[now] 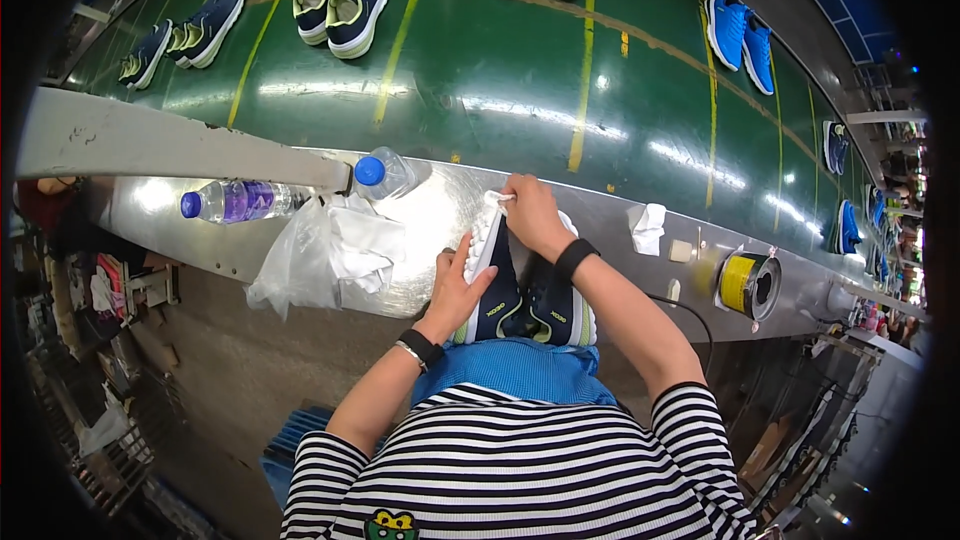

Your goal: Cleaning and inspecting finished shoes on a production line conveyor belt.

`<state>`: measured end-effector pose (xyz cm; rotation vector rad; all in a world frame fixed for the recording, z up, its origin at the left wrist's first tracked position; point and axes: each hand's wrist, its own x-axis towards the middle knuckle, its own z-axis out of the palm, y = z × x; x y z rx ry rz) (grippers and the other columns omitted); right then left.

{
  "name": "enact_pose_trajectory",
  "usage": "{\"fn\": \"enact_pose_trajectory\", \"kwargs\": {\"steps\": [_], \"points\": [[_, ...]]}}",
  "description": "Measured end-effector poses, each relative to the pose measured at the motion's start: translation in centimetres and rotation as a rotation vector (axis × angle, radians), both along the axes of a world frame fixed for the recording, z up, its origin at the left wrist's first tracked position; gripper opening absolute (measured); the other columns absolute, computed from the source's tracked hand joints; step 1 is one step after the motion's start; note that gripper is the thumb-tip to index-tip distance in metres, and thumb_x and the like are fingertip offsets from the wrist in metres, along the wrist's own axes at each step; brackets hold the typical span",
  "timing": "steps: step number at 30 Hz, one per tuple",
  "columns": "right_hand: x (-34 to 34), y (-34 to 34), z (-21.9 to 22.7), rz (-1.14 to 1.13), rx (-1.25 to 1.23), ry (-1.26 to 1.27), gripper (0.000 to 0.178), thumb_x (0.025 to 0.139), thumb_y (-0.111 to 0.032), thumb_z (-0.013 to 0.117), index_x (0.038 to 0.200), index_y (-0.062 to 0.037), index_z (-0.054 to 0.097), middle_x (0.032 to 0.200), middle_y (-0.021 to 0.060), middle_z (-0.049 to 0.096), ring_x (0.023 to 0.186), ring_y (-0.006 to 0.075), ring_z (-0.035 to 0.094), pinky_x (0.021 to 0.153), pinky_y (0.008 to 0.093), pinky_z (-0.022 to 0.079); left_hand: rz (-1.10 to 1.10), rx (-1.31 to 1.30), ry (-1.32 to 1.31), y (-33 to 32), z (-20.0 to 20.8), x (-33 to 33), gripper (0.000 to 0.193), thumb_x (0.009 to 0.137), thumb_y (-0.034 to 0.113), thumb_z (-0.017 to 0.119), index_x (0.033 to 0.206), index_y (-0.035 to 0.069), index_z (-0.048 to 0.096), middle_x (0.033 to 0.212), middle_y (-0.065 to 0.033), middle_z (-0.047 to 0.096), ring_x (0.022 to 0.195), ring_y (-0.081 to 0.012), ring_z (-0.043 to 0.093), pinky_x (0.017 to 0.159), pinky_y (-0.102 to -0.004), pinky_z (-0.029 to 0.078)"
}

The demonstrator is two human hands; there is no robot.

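Observation:
A pair of dark navy sneakers with white soles and lime trim rests at the bench edge by my lap. The left sneaker (497,312) is tipped so its white sole shows along one side. My left hand (459,292) grips that sole, thumb toward the upper. At its toe, my right hand (533,214) pinches a small white cloth (496,201) against the sole's edge. The right sneaker (553,302) stands alongside, partly covered by my right hand and wrist.
A green conveyor (480,70) carries navy and blue sneakers beyond the metal bench (440,190). Two bottles, a clear plastic bag (297,258) and white cloth lie left. Toward the right are a crumpled white cloth (648,229) and a yellow-labelled can (738,282). A pale post (180,145) crosses at left.

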<state>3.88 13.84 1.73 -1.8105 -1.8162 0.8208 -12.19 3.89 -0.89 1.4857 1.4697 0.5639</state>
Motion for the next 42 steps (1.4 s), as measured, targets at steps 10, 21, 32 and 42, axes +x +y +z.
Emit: {"fn": "enact_pose_trajectory", "kwargs": {"steps": [10, 21, 32, 42], "points": [[0.6, 0.7, -0.9, 0.023, 0.033, -0.034, 0.014, 0.072, 0.005, 0.051, 0.08, -0.0028, 0.06, 0.079, 0.0213, 0.056, 0.075, 0.0395, 0.056, 0.067, 0.0451, 0.045, -0.035, -0.064, 0.0, 0.1, 0.3, -0.2, 0.072, 0.082, 0.031, 0.064, 0.14, 0.008, 0.028, 0.106, -0.0235, 0.042, 0.1, -0.0347, 0.046, 0.091, -0.0379, 0.037], [0.8, -0.6, 1.2, -0.003, -0.087, 0.309, 0.014, 0.073, 0.002, 0.056, 0.083, -0.0009, 0.066, 0.084, 0.0139, 0.061, 0.076, 0.0241, 0.062, 0.065, 0.0307, 0.048, 0.0, -0.03, -0.001, 0.1, 0.2, -0.2, 0.067, 0.082, 0.026, 0.064, 0.138, 0.009, 0.032, 0.106, -0.0217, 0.045, 0.1, -0.0331, 0.047, 0.091, -0.038, 0.037], [-0.8, -2.1, 1.2, 0.026, 0.012, 0.112, 0.01, 0.071, 0.004, 0.054, 0.075, -0.0004, 0.062, 0.079, 0.0181, 0.059, 0.077, 0.0369, 0.058, 0.069, 0.0416, 0.046, 0.002, 0.0, -0.053, -0.2, -0.4, -0.2, 0.072, 0.08, 0.029, 0.066, 0.138, 0.005, 0.032, 0.102, -0.0223, 0.043, 0.097, -0.0343, 0.046, 0.088, -0.0369, 0.039], [-1.8, -3.9, 1.9, -0.001, 0.08, 0.144, 0.011, 0.074, 0.006, 0.053, 0.079, 0.0, 0.061, 0.079, 0.0168, 0.055, 0.075, 0.0351, 0.057, 0.065, 0.0399, 0.046, 0.0, -0.016, -0.029, 0.3, -0.3, -0.2, 0.075, 0.076, 0.027, 0.07, 0.138, 0.006, 0.033, 0.103, -0.0205, 0.043, 0.096, -0.0312, 0.047, 0.087, -0.0353, 0.04]]}}
